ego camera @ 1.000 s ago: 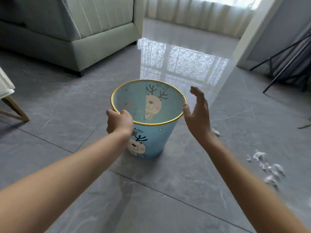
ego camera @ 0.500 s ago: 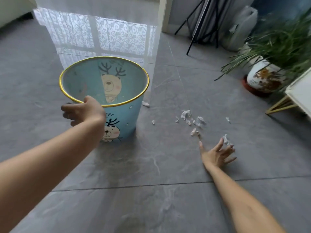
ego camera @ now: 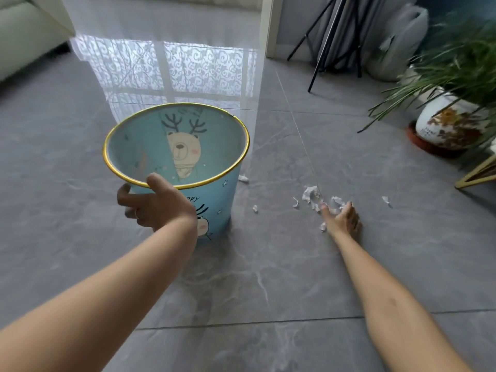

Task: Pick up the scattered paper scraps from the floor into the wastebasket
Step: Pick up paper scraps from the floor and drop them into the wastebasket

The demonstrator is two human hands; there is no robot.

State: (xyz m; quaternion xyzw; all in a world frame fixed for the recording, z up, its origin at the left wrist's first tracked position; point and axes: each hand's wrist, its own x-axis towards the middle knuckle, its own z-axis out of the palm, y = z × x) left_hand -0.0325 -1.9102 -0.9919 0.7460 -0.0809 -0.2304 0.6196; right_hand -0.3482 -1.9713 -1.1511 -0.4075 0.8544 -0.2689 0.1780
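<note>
A light blue wastebasket (ego camera: 228,189) with a gold rim and a reindeer-bear print stands on the grey tiled floor. My left hand (ego camera: 158,208) grips its near rim, thumb over the edge. White paper scraps (ego camera: 310,194) lie scattered on the floor right of the basket, with single bits at the basket's foot (ego camera: 243,179), in front (ego camera: 255,208) and farther right (ego camera: 386,200). My right hand (ego camera: 342,217) rests low on the floor over the main cluster, fingers curled among the scraps; whether it holds any is hidden.
A potted plant (ego camera: 445,124) in a white vase stands at the right. A gold-legged piece of furniture (ego camera: 480,173) sits at the right edge. Black tripod legs (ego camera: 322,49) stand at the back. A pale sofa (ego camera: 24,36) fills the top left corner.
My right hand has left the basket's rim, dropped to the floor, then slid forward onto the scrap cluster. The view swung right. My left hand stays on the rim.
</note>
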